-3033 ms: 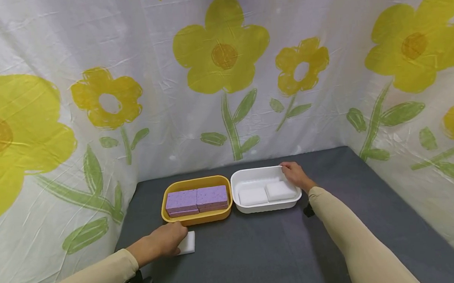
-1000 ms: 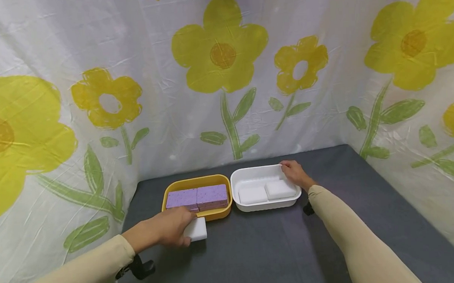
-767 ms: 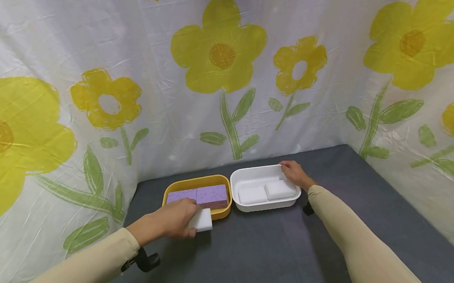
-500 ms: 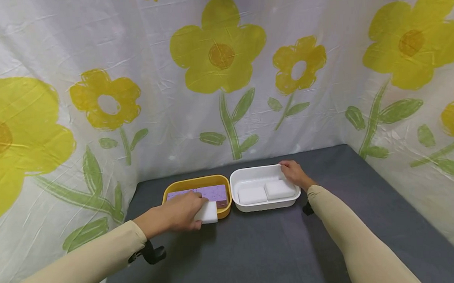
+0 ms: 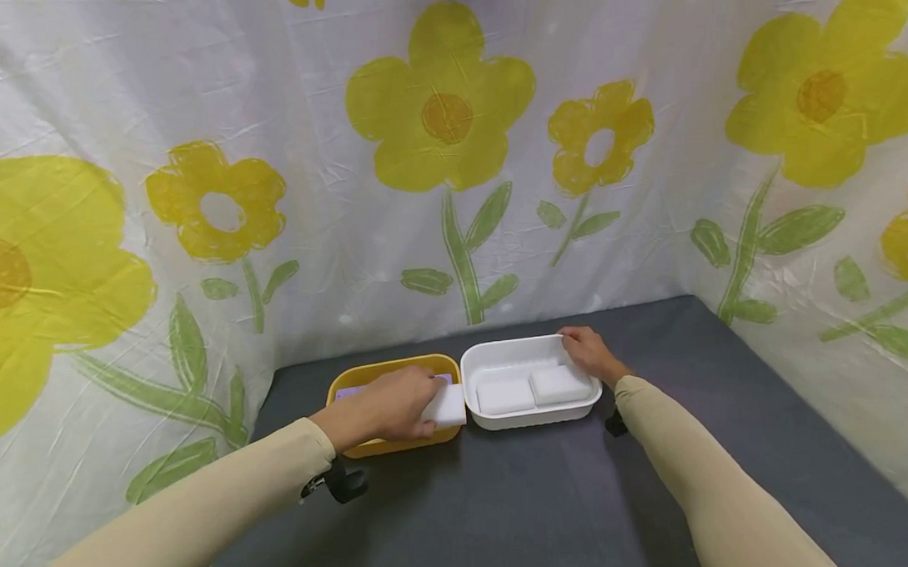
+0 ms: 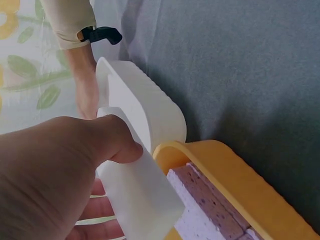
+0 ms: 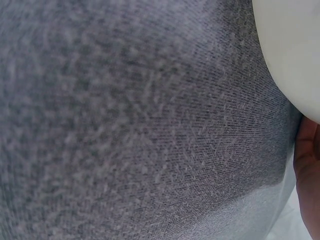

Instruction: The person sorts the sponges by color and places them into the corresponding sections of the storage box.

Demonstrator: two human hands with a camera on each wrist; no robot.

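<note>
My left hand (image 5: pixel 400 404) pinches a white sponge block (image 5: pixel 447 405) between thumb and fingers, over the right end of the yellow bin (image 5: pixel 400 449). In the left wrist view the thumb lies across the white sponge (image 6: pixel 137 185), with the fingers behind it. Purple sponges (image 6: pixel 200 207) sit in the yellow bin, mostly hidden by my hand in the head view. My right hand (image 5: pixel 590 354) grips the far right corner of the white bin (image 5: pixel 534 418). Inside that bin lie two more white sponges (image 5: pixel 560 385), side by side.
Both bins stand end to end on a dark grey cloth-covered table (image 5: pixel 522 506). A white curtain (image 5: pixel 334 296) printed with yellow flowers rises behind and along the sides.
My left hand has lifted the white sponge from the table in front of the yellow bin and carried it right and away from me, over that bin. The right hand stays on the white bin.
</note>
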